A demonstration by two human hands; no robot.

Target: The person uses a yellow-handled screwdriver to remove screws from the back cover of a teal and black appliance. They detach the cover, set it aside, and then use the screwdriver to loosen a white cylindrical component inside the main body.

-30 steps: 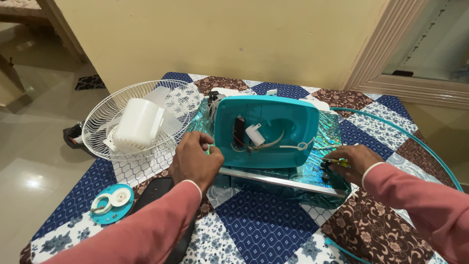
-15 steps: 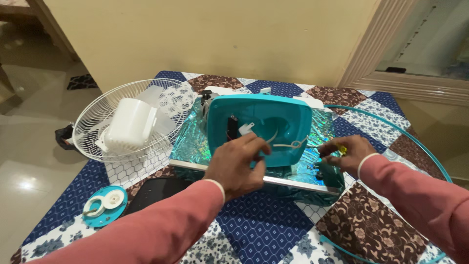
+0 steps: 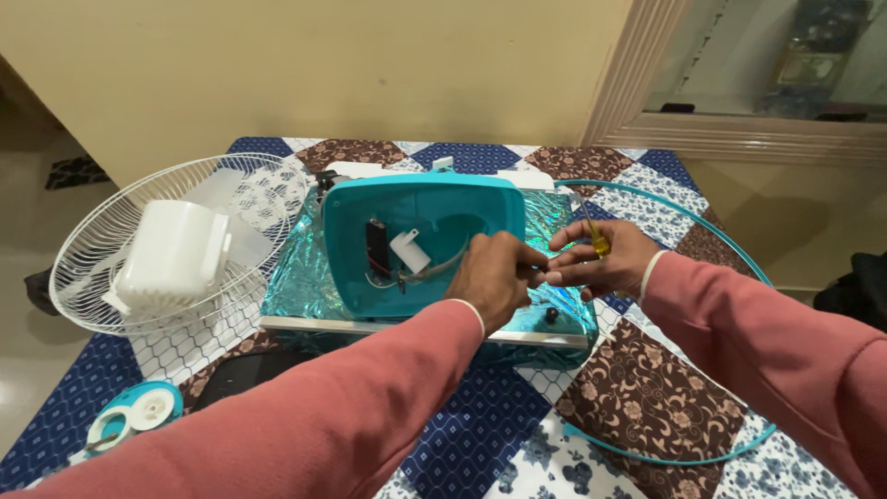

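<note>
The teal fan housing (image 3: pixel 420 245) lies open-side up on shiny teal foil (image 3: pixel 296 268) near the far edge of the patchwork-covered table (image 3: pixel 480 434). The left hand (image 3: pixel 494 277) rests at the housing's right rim, fingers curled and pinched toward the right hand (image 3: pixel 601 259); what they pinch cannot be told. The right hand grips a yellow-handled screwdriver (image 3: pixel 594 236), its fingertips touching the left's. The white fan grille (image 3: pixel 102 249) overhangs the table's left edge; a teal ring (image 3: pixel 730 268) curves along the right edge. The near middle lies open. Half a second ago the left hand was inside the housing; it has moved right to meet the other.
</note>
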